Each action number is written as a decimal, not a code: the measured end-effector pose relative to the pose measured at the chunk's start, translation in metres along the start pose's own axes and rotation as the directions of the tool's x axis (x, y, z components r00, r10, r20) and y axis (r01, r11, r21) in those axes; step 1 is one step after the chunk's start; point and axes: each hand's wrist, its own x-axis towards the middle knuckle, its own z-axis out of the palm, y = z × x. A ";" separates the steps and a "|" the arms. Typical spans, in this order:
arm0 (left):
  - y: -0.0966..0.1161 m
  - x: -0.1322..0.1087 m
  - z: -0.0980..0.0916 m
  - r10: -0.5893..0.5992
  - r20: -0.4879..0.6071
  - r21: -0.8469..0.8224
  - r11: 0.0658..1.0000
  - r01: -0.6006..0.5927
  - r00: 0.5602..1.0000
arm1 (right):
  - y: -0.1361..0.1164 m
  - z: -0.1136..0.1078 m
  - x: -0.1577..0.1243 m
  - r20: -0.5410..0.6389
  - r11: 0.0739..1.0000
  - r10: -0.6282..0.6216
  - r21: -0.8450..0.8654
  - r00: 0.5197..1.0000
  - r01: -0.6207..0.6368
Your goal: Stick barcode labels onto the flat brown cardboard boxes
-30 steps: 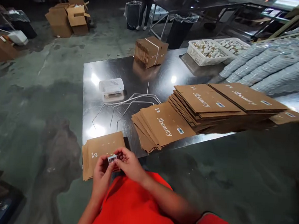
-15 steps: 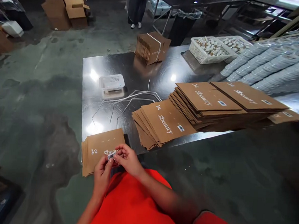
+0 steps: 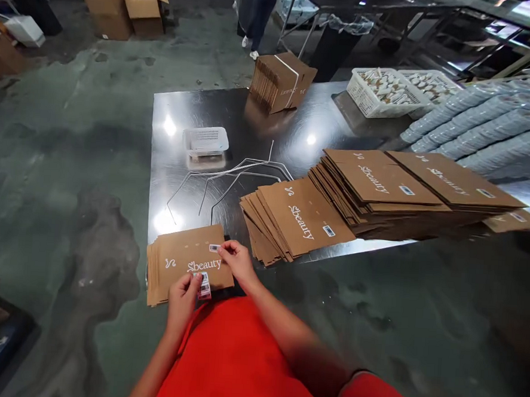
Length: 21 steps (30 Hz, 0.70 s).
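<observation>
Where the bright red shirt fills the bottom centre of the frame, two bare hands work just above it. Left hand, lower centre-left: thumb and fingers pinching the small white printed barcode sheet, which hangs over the near edge of the low stack of flat brown cardboard. Right hand, just right of it: fingertips pinching one edge of the small white rectangular label at the top sheet's upper right corner; cannot tell whether it lies flat on the board. Top sheet reads "beauty" in white.

Centre: fanned stack of brown printed cardboard, its top sheet bearing a label. Right of centre, taller brown cardboard piles, tops labelled too. All on a shiny metal desk. Thin white bent strips near its middle; beyond, a shallow white plastic basket.

Farther: strapped brown cardboard bundle, upper centre; filled white slatted basket, upper right. Top centre, a person in dark trousers. Upper left, open brown carton on the floor.
</observation>
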 end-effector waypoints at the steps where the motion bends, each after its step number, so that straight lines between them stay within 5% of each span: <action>1: -0.008 0.005 -0.001 0.002 0.008 0.000 1.000 -0.002 1.000 | 0.008 -0.003 0.011 -0.057 0.998 -0.004 -0.060 0.998 0.000; 5: -0.045 0.031 -0.004 0.004 0.053 -0.010 1.000 -0.004 0.999 | 0.037 -0.007 0.046 -0.157 0.949 -0.032 -0.315 0.987 -0.019; 9: -0.069 0.050 -0.003 0.005 0.013 0.032 0.999 -0.005 1.000 | 0.053 -0.001 0.059 -0.171 0.929 -0.037 -0.369 0.985 -0.029; 21: -0.070 0.051 -0.001 -0.013 0.002 0.028 1.000 0.013 1.000 | 0.070 0.009 0.063 -0.204 0.891 -0.062 -0.452 0.977 -0.038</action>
